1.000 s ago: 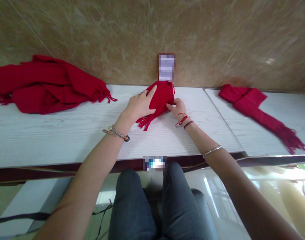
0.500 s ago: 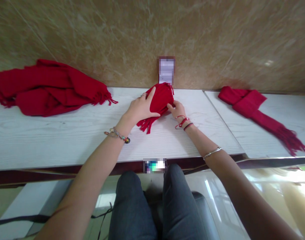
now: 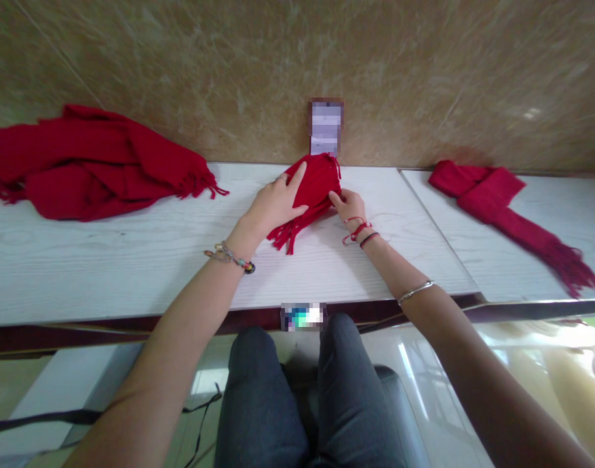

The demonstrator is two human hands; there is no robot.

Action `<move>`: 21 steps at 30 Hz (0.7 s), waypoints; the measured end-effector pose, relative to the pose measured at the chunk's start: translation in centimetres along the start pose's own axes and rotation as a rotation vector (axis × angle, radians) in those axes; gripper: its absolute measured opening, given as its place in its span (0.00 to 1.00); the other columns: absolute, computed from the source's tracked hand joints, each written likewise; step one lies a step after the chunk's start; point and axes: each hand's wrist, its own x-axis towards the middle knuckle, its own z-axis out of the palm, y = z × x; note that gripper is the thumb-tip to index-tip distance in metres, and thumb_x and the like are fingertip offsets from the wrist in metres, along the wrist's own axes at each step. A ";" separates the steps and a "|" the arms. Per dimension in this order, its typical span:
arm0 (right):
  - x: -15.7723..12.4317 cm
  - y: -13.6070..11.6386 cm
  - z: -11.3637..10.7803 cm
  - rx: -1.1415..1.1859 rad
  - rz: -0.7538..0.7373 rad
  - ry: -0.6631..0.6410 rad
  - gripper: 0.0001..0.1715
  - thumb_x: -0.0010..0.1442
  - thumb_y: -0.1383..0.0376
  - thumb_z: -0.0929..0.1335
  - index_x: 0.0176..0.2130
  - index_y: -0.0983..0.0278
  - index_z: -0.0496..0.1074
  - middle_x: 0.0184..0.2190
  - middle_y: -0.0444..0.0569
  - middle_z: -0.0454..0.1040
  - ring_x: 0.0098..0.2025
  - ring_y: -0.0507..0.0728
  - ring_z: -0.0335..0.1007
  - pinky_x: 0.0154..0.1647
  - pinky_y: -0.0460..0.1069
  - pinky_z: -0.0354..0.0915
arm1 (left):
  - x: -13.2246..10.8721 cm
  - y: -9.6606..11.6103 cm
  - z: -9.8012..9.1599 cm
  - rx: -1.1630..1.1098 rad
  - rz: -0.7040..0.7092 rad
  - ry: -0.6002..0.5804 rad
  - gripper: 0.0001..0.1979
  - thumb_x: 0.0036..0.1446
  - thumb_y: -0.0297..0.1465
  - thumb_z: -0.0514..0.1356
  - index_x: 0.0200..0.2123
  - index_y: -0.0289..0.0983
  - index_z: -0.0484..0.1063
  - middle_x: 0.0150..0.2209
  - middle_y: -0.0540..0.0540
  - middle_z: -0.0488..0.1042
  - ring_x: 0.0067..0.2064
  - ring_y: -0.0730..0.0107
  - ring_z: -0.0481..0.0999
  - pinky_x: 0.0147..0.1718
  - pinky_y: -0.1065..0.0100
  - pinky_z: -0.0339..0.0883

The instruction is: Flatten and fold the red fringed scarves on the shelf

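A folded red scarf (image 3: 317, 182) with fringed ends lies bunched on the white tabletop in front of me. My left hand (image 3: 275, 201) rests over its left side, thumb and index finger spread wide across the cloth; the other fingers are partly hidden. At the right edge of this bundle, my right hand (image 3: 346, 203) pinches the fabric between thumb and fingers. Fringe hangs out towards me below my left hand, and a few strands show at the far right corner.
A second red scarf (image 3: 106, 166) lies loosely heaped at the left. To the right, a narrower red scarf (image 3: 497, 195) lies folded over past a seam in the white tabletop (image 3: 180, 279). Behind stands a brown marbled wall (image 3: 204, 78). A pixelated phone-like object (image 3: 325, 127) leans there.
The whole view has shifted slightly, with the table sitting a little higher in the picture. Both hands keep nearly the same places on the bundled scarf.
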 end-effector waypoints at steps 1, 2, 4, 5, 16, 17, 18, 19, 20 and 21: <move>0.0 0.0 0.0 0.000 -0.002 -0.009 0.15 0.54 0.58 0.62 0.20 0.62 0.62 0.20 0.43 0.64 0.25 0.51 0.58 0.29 0.48 0.55 | 0.0 0.0 0.0 0.003 0.007 0.002 0.47 0.57 0.41 0.58 0.66 0.36 0.28 0.57 0.30 0.60 0.53 0.52 0.69 0.49 0.61 0.61; 0.0 0.0 0.0 0.001 -0.009 -0.020 0.13 0.52 0.59 0.63 0.21 0.62 0.62 0.21 0.44 0.66 0.26 0.52 0.60 0.29 0.48 0.56 | 0.0 0.0 0.0 0.007 0.012 0.000 0.47 0.56 0.40 0.59 0.66 0.36 0.28 0.58 0.30 0.59 0.52 0.52 0.69 0.49 0.61 0.61; 0.0 0.0 0.1 0.007 -0.038 -0.040 0.08 0.48 0.61 0.65 0.23 0.63 0.65 0.24 0.45 0.68 0.28 0.53 0.62 0.31 0.48 0.58 | 0.0 0.1 0.0 0.011 0.015 -0.009 0.48 0.55 0.39 0.59 0.66 0.36 0.27 0.58 0.31 0.59 0.52 0.52 0.69 0.49 0.61 0.61; 0.0 0.1 0.2 0.012 -0.055 -0.045 0.06 0.46 0.62 0.66 0.25 0.63 0.66 0.25 0.46 0.70 0.29 0.54 0.64 0.33 0.49 0.60 | 0.0 0.1 0.0 0.012 0.011 -0.013 0.48 0.55 0.38 0.59 0.66 0.37 0.27 0.58 0.31 0.59 0.52 0.52 0.69 0.49 0.61 0.61; -0.3 0.2 0.3 -0.044 -0.025 -0.035 0.08 0.48 0.61 0.65 0.29 0.63 0.68 0.26 0.47 0.73 0.29 0.55 0.66 0.33 0.49 0.62 | 0.3 0.0 -0.4 0.037 -0.057 0.066 0.43 0.57 0.32 0.55 0.66 0.35 0.28 0.49 0.36 0.70 0.47 0.56 0.72 0.45 0.62 0.64; -0.3 0.2 0.3 -0.034 -0.026 -0.037 0.09 0.49 0.59 0.65 0.29 0.63 0.69 0.27 0.47 0.73 0.29 0.54 0.67 0.33 0.49 0.62 | 0.3 -0.1 -0.4 0.034 -0.068 0.074 0.43 0.57 0.33 0.55 0.66 0.35 0.29 0.48 0.36 0.70 0.47 0.55 0.72 0.45 0.62 0.64; -0.4 0.1 0.3 -0.024 -0.030 -0.042 0.11 0.50 0.57 0.65 0.28 0.63 0.69 0.27 0.47 0.74 0.29 0.54 0.67 0.33 0.49 0.62 | 0.3 -0.1 -0.4 0.031 -0.075 0.080 0.42 0.57 0.33 0.55 0.66 0.35 0.29 0.48 0.36 0.70 0.47 0.55 0.72 0.45 0.62 0.64; -0.4 0.1 0.3 -0.020 -0.034 -0.048 0.12 0.50 0.57 0.65 0.28 0.63 0.69 0.27 0.48 0.74 0.30 0.54 0.68 0.33 0.49 0.62 | 0.2 0.0 -0.4 0.030 -0.076 0.084 0.42 0.57 0.33 0.54 0.66 0.35 0.30 0.49 0.36 0.70 0.48 0.55 0.72 0.45 0.62 0.64; -0.4 0.1 0.3 -0.025 -0.034 -0.053 0.11 0.50 0.57 0.66 0.27 0.63 0.69 0.27 0.48 0.74 0.30 0.55 0.68 0.34 0.49 0.62 | 0.2 0.0 -0.4 0.029 -0.073 0.086 0.42 0.57 0.33 0.55 0.66 0.36 0.30 0.50 0.36 0.69 0.48 0.55 0.72 0.46 0.62 0.64; -0.4 0.1 0.3 -0.041 -0.029 -0.054 0.10 0.49 0.58 0.66 0.26 0.63 0.69 0.27 0.48 0.74 0.30 0.55 0.68 0.34 0.49 0.62 | 0.2 0.0 -0.5 0.028 -0.067 0.085 0.42 0.57 0.33 0.55 0.66 0.36 0.30 0.51 0.36 0.69 0.48 0.55 0.71 0.46 0.62 0.64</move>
